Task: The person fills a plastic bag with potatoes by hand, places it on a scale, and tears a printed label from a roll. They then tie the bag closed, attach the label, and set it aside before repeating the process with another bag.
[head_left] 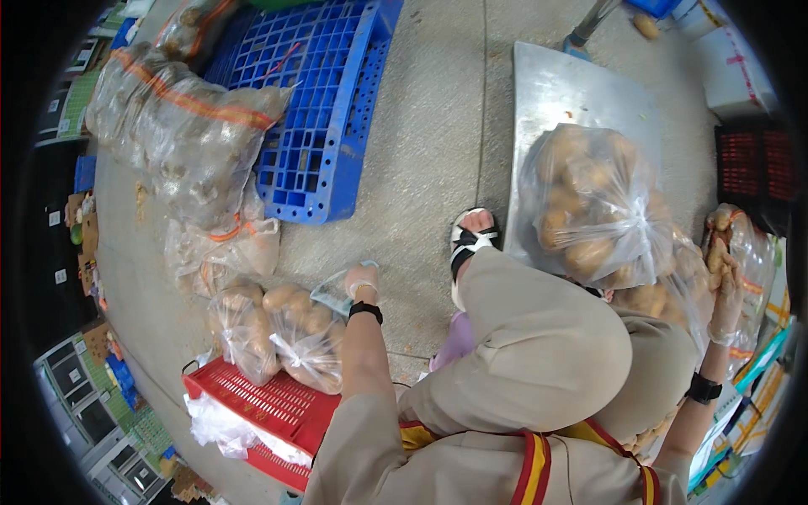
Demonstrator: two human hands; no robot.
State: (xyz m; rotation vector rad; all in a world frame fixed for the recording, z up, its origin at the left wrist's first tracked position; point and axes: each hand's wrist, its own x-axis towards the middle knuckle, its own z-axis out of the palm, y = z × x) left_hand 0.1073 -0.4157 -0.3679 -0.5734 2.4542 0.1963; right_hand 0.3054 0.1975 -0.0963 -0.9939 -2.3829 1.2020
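Observation:
My left hand [363, 282], in a clear glove, is closed on a pale blue-green, thin-edged thing [330, 291] whose kind I cannot make out. Just below it, tied clear bags of potatoes [305, 337] sit on a red crate. My right hand [726, 290], also gloved, is at the far right with its fingers stretched out. It is beside a clear bag of potatoes [686, 282]; whether it touches the bag is unclear. A larger tied bag of potatoes [589, 206] rests on a metal platform [539, 93].
A blue plastic pallet [337, 164] lies at the upper left, with orange-banded sacks [194, 135] against it. The red crate [282, 404] holds white plastic. A dark red crate [755, 160] and banded potato sacks [745, 248] stand at the right. A loose potato [645, 27] lies farther off.

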